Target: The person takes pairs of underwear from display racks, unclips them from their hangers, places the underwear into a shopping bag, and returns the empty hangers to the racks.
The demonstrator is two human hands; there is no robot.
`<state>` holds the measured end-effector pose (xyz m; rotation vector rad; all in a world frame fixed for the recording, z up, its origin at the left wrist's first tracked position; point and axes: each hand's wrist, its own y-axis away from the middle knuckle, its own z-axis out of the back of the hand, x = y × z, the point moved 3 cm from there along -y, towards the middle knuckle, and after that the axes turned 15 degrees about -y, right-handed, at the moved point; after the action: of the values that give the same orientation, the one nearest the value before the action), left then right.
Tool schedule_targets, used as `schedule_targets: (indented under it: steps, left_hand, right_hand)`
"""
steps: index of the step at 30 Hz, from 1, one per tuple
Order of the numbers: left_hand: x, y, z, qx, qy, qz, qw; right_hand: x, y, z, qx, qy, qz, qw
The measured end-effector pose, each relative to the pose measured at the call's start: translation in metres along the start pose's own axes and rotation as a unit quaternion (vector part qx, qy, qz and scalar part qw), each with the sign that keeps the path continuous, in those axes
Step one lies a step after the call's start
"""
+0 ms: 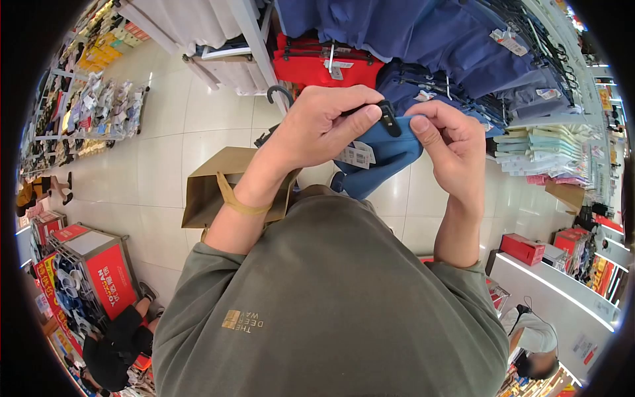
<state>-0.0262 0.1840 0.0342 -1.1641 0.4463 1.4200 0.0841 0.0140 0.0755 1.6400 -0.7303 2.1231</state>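
A black hanger clip [389,119] is gripped by my left hand [331,122], its thumb pressed on the clip and the hanger's hook sticking out beyond the wrist side. Blue clothing [387,155] hangs from the clip, with a white price tag [358,155] on it. My right hand [451,142] pinches the garment's upper edge between thumb and fingers, just right of the clip. Around my left forearm loops the handle of a brown paper bag [208,192], which hangs open beside me.
Racks of navy clothes [423,40], red clothes [297,66] and white clothes [198,23] stand in front. Folded light garments [546,149] lie at the right. Two people, one in black [112,347] and one in white [537,334], are behind me.
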Motion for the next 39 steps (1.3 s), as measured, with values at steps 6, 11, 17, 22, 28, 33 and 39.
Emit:
schedule_targets:
  steps: [6,11,17,22,28,33,39]
  left_hand:
    - [-0.001,0.002,-0.001,0.004,0.007,0.001,1.000]
    - [0.000,0.001,-0.003,-0.006,-0.089,-0.067,0.994]
    - [-0.018,-0.009,0.003,-0.118,-0.200,-0.120,0.965]
    - [-0.043,0.019,0.045,-0.204,-0.144,-0.071,0.966]
    - [-0.001,0.083,0.061,-0.108,-0.110,0.112,0.982]
    - [0.011,0.110,0.063,-0.107,-0.087,0.162,0.977]
    - [0.024,0.123,0.071,-0.098,-0.095,0.190,0.972]
  right_hand:
    - [0.000,0.001,-0.001,-0.004,-0.023,-0.006,1.000]
    - [0.007,-0.007,-0.004,0.064,0.111,0.122,0.984]
    - [-0.008,-0.026,0.001,0.120,0.152,0.019,0.981]
    - [-0.035,-0.055,0.062,0.003,0.013,0.006,1.000]
    - [-0.053,-0.121,0.132,-0.099,-0.038,0.106,0.989]
    - [-0.061,-0.192,0.122,-0.094,-0.019,0.156,0.983]
    - [-0.106,-0.228,0.103,-0.096,-0.025,0.099,0.990]
